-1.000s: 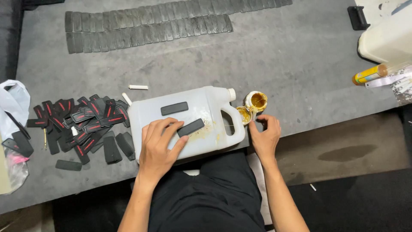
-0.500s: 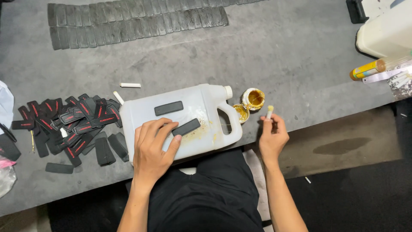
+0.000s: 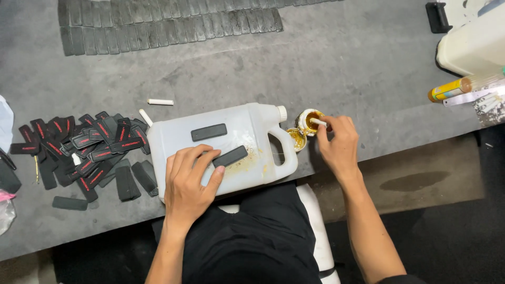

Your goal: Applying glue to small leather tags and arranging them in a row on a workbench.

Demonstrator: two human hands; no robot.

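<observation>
A white plastic jug (image 3: pixel 231 144) lies on its side at the near edge of a grey table (image 3: pixel 342 68). Two black strips rest on it. My left hand (image 3: pixel 190 181) presses flat on the jug, fingertips on the lower strip (image 3: pixel 230 156). The upper strip (image 3: pixel 209 132) lies untouched. My right hand (image 3: pixel 336 142) pinches a small white stick (image 3: pixel 317 122) with its tip in an open pot of yellow glue (image 3: pixel 310 120). Yellow glue stains the jug near the lower strip.
A heap of black strips with red marks (image 3: pixel 87 152) lies left of the jug. Rows of black strips (image 3: pixel 168 23) lie at the far edge. Two white sticks (image 3: pixel 160 102) lie behind the jug. A yellow tube (image 3: pixel 447 89) and a white machine (image 3: pixel 473 44) sit at right.
My right hand lifted the white stick away from the glue pot, then brought it back so the tip is in the pot. My left hand stayed on the jug.
</observation>
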